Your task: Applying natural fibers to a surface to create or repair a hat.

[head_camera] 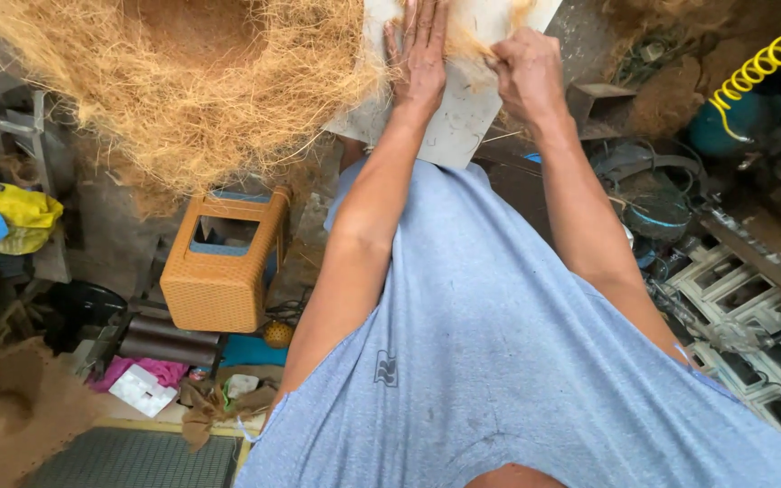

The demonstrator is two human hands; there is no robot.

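Note:
A pale grey board lies at the top middle. My left hand rests flat on it, fingers stretched out and together, pressing a thin tuft of golden fibre. My right hand is closed on the same tuft, pinching its strands at the board's right side. A large heap of the same straw-coloured fibre sits just left of the board, touching its edge. My blue shirt fills the lower middle of the view.
An orange plastic stool stands on the floor below the fibre heap. A yellow coiled hose hangs at the top right above cluttered tools and white trays. A yellow cloth lies at left, a brown fibre mat at bottom left.

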